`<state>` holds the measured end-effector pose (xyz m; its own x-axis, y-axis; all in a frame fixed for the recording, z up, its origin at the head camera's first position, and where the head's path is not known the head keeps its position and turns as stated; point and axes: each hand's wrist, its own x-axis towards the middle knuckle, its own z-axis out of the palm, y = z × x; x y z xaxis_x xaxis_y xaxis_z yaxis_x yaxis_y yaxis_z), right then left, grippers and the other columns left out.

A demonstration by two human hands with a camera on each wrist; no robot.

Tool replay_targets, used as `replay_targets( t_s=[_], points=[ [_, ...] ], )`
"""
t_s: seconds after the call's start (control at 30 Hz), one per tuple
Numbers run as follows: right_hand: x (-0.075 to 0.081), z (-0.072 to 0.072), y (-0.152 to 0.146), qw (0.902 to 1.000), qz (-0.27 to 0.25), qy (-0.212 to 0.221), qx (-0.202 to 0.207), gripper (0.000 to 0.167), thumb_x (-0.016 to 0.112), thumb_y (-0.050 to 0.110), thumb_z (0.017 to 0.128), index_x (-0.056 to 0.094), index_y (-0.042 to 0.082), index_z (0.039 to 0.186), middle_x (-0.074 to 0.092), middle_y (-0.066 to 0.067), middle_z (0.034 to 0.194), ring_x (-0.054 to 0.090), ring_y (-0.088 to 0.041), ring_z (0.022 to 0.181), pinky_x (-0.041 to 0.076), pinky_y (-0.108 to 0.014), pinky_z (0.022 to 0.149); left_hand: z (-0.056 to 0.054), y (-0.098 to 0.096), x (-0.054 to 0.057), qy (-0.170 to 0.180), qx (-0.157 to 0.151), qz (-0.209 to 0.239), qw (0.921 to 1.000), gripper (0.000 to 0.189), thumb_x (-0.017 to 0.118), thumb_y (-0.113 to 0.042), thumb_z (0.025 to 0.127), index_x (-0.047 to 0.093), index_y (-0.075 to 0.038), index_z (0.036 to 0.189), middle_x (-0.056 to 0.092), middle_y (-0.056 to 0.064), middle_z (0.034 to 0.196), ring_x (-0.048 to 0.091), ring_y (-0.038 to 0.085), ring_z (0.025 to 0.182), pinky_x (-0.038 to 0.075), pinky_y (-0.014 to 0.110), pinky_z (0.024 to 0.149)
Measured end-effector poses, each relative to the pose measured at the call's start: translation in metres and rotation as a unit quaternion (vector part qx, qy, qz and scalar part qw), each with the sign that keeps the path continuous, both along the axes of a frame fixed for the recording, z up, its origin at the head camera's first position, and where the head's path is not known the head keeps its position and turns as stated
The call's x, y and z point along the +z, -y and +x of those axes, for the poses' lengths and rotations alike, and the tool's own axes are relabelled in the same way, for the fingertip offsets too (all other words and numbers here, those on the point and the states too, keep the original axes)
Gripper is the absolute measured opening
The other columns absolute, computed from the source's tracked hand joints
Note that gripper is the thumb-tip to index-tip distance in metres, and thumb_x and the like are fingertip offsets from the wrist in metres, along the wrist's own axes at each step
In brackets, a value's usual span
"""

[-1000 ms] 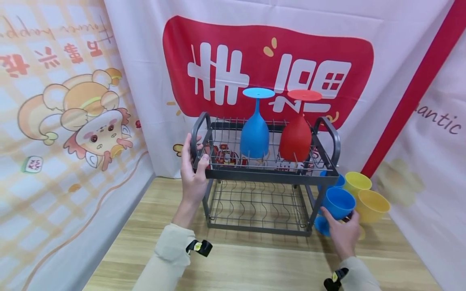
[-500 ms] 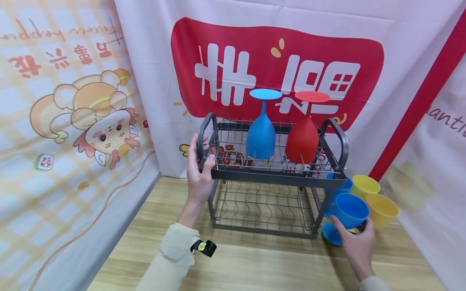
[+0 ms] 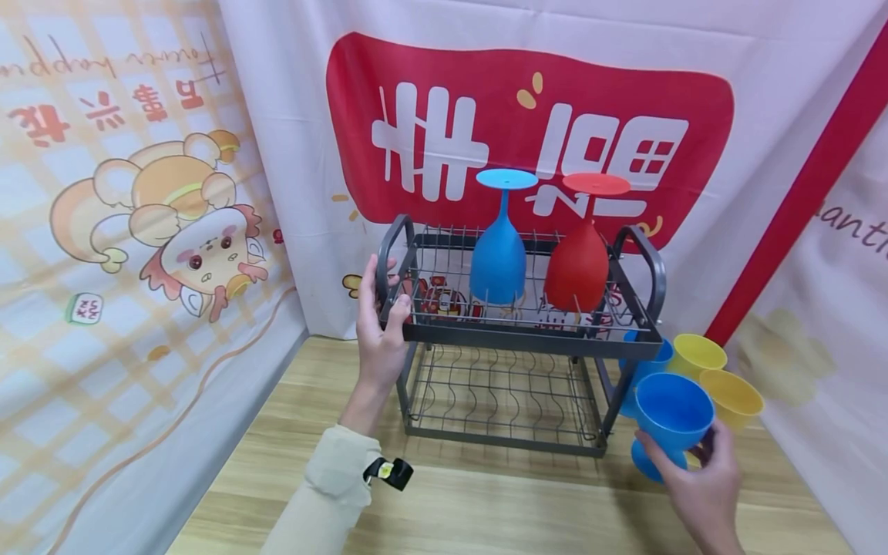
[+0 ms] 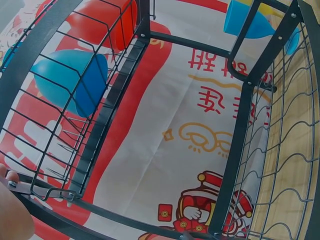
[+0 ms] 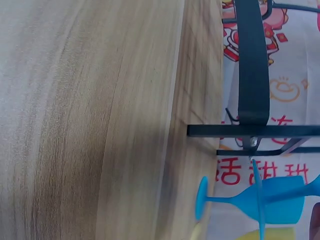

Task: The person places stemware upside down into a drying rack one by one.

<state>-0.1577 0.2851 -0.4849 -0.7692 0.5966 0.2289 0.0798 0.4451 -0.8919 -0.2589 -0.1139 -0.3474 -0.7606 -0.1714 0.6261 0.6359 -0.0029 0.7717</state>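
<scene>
Wood-grain table [image 3: 506, 509] supports a dark metal two-tier rack [image 3: 513, 339]. The left hand [image 3: 380, 347] grips the rack's end handle, thumb in front, fingers around the outer side. The right hand [image 3: 704, 486] is clamped on an upright blue goblet [image 3: 667, 432], below its bowl. To the right of the left hand, an inverted blue goblet [image 3: 498, 266] and a red goblet [image 3: 577, 266] rest in the upper tier. Beyond the right hand are two yellow goblets [image 3: 731, 395] and a rear blue goblet [image 3: 657, 362].

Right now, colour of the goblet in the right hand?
Blue goblet, clearest in the head view.
</scene>
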Motion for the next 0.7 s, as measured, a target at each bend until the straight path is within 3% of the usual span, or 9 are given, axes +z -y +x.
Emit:
replay_targets(
  t_s=[0.13,0.23,0.3,0.37,0.47,0.6,0.7],
  points=[
    [0.005,0.009,0.013,0.9996,0.02,-0.015,0.009,0.094,0.091,0.029,0.086,0.036,0.018,0.162,0.05,-0.012,0.16,0.052,-0.034,0.137,0.046,-0.056,0.121,0.001,0.001,0.001,0.0,0.002,-0.001,1.0,0.067,0.051,-0.015,0.106,0.027,-0.028,0.168,0.047,-0.011,0.161,0.044,0.034,0.15,0.055,0.025,0.106],
    [0.01,0.013,0.023,0.9982,0.043,-0.032,0.025,0.096,0.094,0.024,0.082,0.039,0.018,0.16,0.053,-0.01,0.158,0.054,-0.032,0.135,0.047,-0.036,0.121,0.001,0.001,0.001,0.0,0.005,-0.002,1.0,0.067,0.051,-0.015,0.106,0.028,-0.029,0.168,0.047,-0.011,0.161,0.044,0.033,0.15,0.055,0.025,0.106],
    [0.012,0.014,0.028,0.9959,0.068,-0.047,0.038,0.096,0.096,0.021,0.079,0.042,0.015,0.158,0.055,-0.01,0.155,0.056,-0.031,0.132,0.045,-0.016,0.112,0.002,0.001,0.002,-0.001,0.005,-0.004,1.0,0.068,0.051,-0.015,0.106,0.027,-0.028,0.168,0.047,-0.009,0.162,0.044,0.033,0.15,0.055,0.024,0.105],
    [0.013,0.015,0.033,0.9928,0.087,-0.061,0.054,0.095,0.097,0.019,0.076,0.045,0.014,0.156,0.057,-0.009,0.152,0.057,-0.029,0.129,0.04,-0.003,0.101,0.001,0.001,0.002,-0.002,0.004,-0.004,1.0,0.068,0.052,-0.014,0.106,0.027,-0.027,0.168,0.047,-0.008,0.162,0.044,0.034,0.15,0.055,0.024,0.104],
    [0.013,0.014,0.039,0.9861,0.119,-0.086,0.077,0.095,0.099,0.018,0.073,0.048,0.012,0.153,0.059,-0.01,0.148,0.058,-0.03,0.126,0.034,0.003,0.093,0.001,0.0,0.001,-0.002,0.002,-0.004,1.0,0.069,0.052,-0.013,0.106,0.027,-0.026,0.168,0.046,-0.005,0.163,0.043,0.036,0.15,0.055,0.025,0.104],
    [0.012,0.011,0.047,0.9742,0.16,-0.116,0.108,0.098,0.101,0.016,0.069,0.05,0.011,0.152,0.06,-0.011,0.146,0.06,-0.029,0.126,0.032,0.003,0.096,0.0,0.0,0.001,0.0,0.002,-0.005,1.0,0.068,0.052,-0.014,0.106,0.027,-0.026,0.168,0.046,-0.007,0.163,0.042,0.036,0.15,0.055,0.032,0.105],
    [0.011,0.006,0.056,0.9634,0.183,-0.141,0.136,0.102,0.103,0.014,0.065,0.051,0.011,0.153,0.061,-0.012,0.144,0.057,-0.02,0.126,0.032,0.002,0.098,0.0,0.0,0.001,-0.001,0.003,-0.005,1.0,0.068,0.053,-0.015,0.106,0.028,-0.029,0.168,0.047,-0.009,0.162,0.043,0.036,0.151,0.055,0.033,0.106]
  ],
)
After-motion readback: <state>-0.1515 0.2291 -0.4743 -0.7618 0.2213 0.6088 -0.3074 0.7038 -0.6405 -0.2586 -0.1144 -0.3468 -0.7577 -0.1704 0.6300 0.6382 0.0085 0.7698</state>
